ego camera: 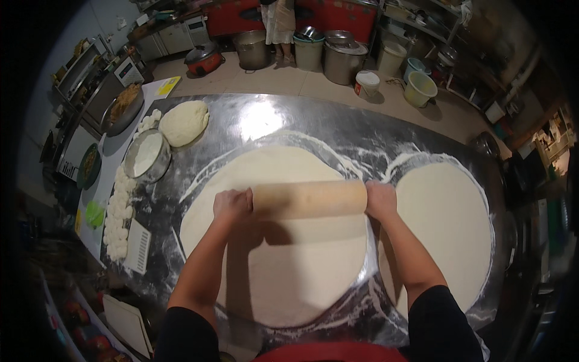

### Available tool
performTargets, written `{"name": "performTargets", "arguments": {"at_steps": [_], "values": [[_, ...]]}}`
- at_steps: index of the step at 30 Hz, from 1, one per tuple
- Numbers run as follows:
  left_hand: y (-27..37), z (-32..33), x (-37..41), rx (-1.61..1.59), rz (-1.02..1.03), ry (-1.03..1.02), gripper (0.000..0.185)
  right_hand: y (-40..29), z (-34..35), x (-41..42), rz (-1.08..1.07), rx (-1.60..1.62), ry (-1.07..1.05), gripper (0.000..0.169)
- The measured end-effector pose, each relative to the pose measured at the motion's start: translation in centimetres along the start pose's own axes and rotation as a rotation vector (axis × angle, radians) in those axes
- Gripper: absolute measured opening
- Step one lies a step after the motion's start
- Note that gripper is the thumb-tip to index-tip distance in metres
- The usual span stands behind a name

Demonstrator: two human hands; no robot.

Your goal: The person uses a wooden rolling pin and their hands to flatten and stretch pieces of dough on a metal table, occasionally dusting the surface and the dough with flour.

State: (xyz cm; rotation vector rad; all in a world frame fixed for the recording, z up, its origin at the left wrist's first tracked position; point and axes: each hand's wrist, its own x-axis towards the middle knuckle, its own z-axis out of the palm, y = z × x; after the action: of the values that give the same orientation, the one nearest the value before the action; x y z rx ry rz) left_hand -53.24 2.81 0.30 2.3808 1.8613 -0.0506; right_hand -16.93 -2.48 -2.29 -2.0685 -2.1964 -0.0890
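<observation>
A thick wooden rolling pin (312, 199) lies across the upper part of a large, flat sheet of dough (289, 276). My left hand (233, 206) is closed around the pin's left handle, and my right hand (381, 199) grips the right one; both handles are hidden in my fists. The pin looks slightly blurred. Loose flour rings the dough on the metal table (226, 108). Close by my right forearm spreads a second flat dough sheet (445, 226), its left edge partly behind the arm.
On the left are a metal bowl of flour (148, 154), a dough lump (184, 123), small dough pieces (118, 217) and a white slotted scraper (138, 246). A large bowl of brown filling (124, 106) sits beyond. Past the table, a person (278, 27) stands among pots and buckets (310, 50).
</observation>
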Motion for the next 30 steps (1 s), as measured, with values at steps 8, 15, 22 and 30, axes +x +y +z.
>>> {"name": "performTargets", "arguments": {"at_steps": [8,15,22,30], "values": [[0.1,0.0,10.7,0.055,-0.035,0.143,0.031,2.8,1.4,12.0,-0.014,-0.125,0.15,0.013],[1.6,-0.3,-1.0,0.044,-0.009,-0.236,0.053,0.3,-1.6,-2.7,0.046,-0.021,-0.126,0.013],[2.5,1.0,-19.6,-0.001,0.122,-0.283,0.026,-3.4,-4.8,-17.8,-0.046,0.035,-0.21,0.016],[3.0,2.2,-28.4,-0.271,0.042,-0.202,0.029,-5.4,-7.5,-18.6,-0.131,-0.013,-0.235,0.017]]}}
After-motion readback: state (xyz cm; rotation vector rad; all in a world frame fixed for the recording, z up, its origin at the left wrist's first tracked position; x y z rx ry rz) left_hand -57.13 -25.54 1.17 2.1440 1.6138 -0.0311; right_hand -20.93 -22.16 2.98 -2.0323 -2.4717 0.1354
